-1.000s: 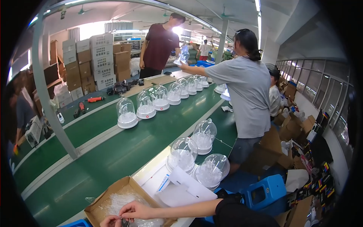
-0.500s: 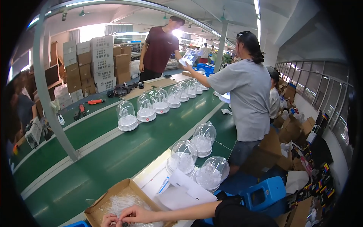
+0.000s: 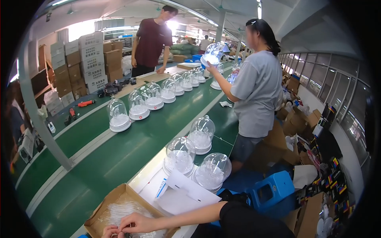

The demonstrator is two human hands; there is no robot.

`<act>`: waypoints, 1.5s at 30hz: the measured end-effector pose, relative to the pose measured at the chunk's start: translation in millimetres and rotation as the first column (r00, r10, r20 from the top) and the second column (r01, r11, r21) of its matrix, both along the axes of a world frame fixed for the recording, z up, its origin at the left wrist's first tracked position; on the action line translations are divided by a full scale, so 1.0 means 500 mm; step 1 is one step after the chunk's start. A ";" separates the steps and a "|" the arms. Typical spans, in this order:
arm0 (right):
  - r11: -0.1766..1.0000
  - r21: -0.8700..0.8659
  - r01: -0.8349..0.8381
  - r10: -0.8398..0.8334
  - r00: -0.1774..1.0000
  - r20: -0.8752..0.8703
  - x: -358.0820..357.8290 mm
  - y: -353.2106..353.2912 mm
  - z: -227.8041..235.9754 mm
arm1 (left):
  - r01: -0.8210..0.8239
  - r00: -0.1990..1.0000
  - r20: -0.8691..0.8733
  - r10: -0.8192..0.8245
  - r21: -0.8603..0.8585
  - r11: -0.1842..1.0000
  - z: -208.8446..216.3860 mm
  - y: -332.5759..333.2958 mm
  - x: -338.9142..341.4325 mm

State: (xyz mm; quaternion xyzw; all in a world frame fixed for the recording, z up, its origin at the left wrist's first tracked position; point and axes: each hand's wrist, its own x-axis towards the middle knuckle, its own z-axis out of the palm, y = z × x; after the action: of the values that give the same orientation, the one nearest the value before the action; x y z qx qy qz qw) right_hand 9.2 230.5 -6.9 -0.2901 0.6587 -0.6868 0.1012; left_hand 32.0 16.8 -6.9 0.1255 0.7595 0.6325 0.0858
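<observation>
At the lower edge, my left hand (image 3: 112, 231) and my right hand (image 3: 137, 223) meet with fingertips pinched together. Whatever lies between the fingers is too small and hidden to make out. Both are over the near side of an open cardboard tray (image 3: 95, 212), which holds a heap of clear plastic bits (image 3: 126, 207). My right forearm crosses in front of a folded white sheet (image 3: 192, 194). Beyond that sheet stand three clear domes on white round bases: a left dome (image 3: 179, 154), a right dome (image 3: 213, 171) and a farther dome (image 3: 202, 134).
A row of several similar domes (image 3: 118, 116) lines the far side of the green conveyor (image 3: 119, 154). A co-worker in grey (image 3: 260, 87) lifts a lit dome (image 3: 212, 55); a person in dark red (image 3: 152, 47) stands opposite. On my right is a blue plastic stool (image 3: 274, 194).
My view has shifted slightly; my hands stay pinched together over the tray. The lit dome, earlier between both people, is now with the co-worker in grey. The other person's hand has dropped to the table.
</observation>
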 end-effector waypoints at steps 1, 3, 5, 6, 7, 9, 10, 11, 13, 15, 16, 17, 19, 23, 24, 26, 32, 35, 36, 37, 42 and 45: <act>1.000 0.008 0.003 -0.003 1.000 -0.017 -0.002 -0.002 0.000 | -0.019 0.999 -0.032 0.019 0.000 1.000 0.001 0.001 0.001; 1.000 0.015 0.019 -0.019 0.999 -0.030 0.003 -0.003 0.002 | -0.025 0.998 -0.059 0.025 0.000 1.000 0.003 0.004 0.004; 0.998 -0.040 0.047 -0.047 0.999 -0.011 0.004 -0.008 0.009 | -0.027 0.995 -0.097 0.026 -0.011 1.000 0.003 0.001 0.004; 0.998 -0.041 0.053 -0.053 0.998 -0.013 0.005 -0.009 0.005 | -0.029 0.993 -0.117 0.027 -0.016 0.999 0.006 0.000 0.002; 0.996 -0.047 0.070 -0.071 0.997 -0.022 0.005 -0.012 0.001 | -0.024 0.993 -0.120 0.022 -0.018 1.000 0.011 0.000 0.002; 0.994 -0.055 0.091 -0.093 0.995 -0.035 0.000 -0.013 -0.008 | -0.018 0.994 -0.111 0.009 -0.078 0.997 0.022 0.005 0.002; 0.994 -0.057 0.088 -0.090 0.995 -0.034 0.005 -0.013 -0.006 | -0.021 0.989 -0.146 0.007 -0.092 0.996 0.021 0.006 0.004; 0.995 -0.059 0.085 -0.087 0.996 -0.032 0.009 -0.013 -0.004 | -0.021 0.990 -0.143 0.007 -0.094 0.995 0.022 0.006 0.006; 0.996 -0.052 0.074 -0.074 0.997 -0.010 0.007 -0.009 0.008 | -0.026 0.985 -0.174 0.011 -0.081 0.996 0.028 0.009 0.006; 0.997 -0.045 0.060 -0.060 0.998 0.013 0.009 -0.011 0.010 | -0.040 0.993 -0.118 0.030 -0.081 0.996 0.041 0.011 0.013; 0.997 -0.052 0.059 -0.059 0.998 0.005 0.007 -0.012 0.011 | -0.043 0.992 -0.120 0.032 -0.084 0.996 0.039 0.009 0.011; 0.997 -0.059 0.057 -0.057 0.998 -0.003 0.005 -0.013 0.011 | -0.046 0.992 -0.122 0.035 -0.087 0.995 0.037 0.008 0.010; 0.996 -0.057 0.063 -0.063 0.998 0.008 0.006 -0.014 0.008 | -0.050 0.990 -0.137 0.038 -0.084 0.995 0.030 0.009 0.009; 0.999 0.002 0.046 -0.046 0.998 -0.048 0.006 -0.010 -0.006 | -0.037 0.988 -0.151 0.035 -0.014 0.999 0.038 0.018 0.016; 0.999 0.002 0.045 -0.045 0.998 -0.041 0.008 -0.011 -0.010 | -0.038 0.989 -0.144 0.036 -0.014 0.999 0.035 0.016 0.020; 0.999 -0.038 -0.014 0.015 1.000 0.019 0.002 -0.016 -0.014 | -0.036 0.989 -0.143 0.028 -0.052 0.998 0.031 0.010 0.013; 0.993 -0.118 0.031 -0.042 0.995 -0.090 0.001 -0.020 -0.015 | -0.056 0.996 -0.077 0.053 -0.032 0.998 0.013 0.007 0.010; 0.999 -0.046 0.023 -0.029 0.992 -0.123 0.002 -0.011 0.001 | -0.051 0.993 -0.111 0.044 -0.056 0.997 0.022 0.007 0.008; 0.999 -0.047 0.026 -0.031 0.993 -0.116 0.005 -0.011 0.001 | -0.047 0.992 -0.121 0.041 -0.045 0.998 0.021 0.007 0.010; 0.998 -0.049 0.030 -0.035 0.994 -0.106 0.003 -0.012 0.001 | -0.044 0.992 -0.120 0.038 -0.047 0.998 0.025 0.008 0.010; 0.997 -0.081 0.015 -0.015 1.000 0.004 0.000 -0.013 -0.004 | -0.048 0.996 -0.079 0.048 -0.005 0.999 0.028 0.008 0.008; 0.999 -0.042 0.010 -0.013 0.997 -0.078 0.006 -0.007 0.006 | -0.025 0.993 -0.116 0.025 0.005 1.000 0.023 0.009 0.013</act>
State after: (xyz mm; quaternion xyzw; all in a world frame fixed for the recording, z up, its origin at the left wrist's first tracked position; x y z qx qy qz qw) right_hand 12.4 226.9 -3.9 -0.3151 0.6493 -0.6891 0.0652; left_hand 38.2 21.1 4.6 0.1528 0.7637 0.6263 0.0332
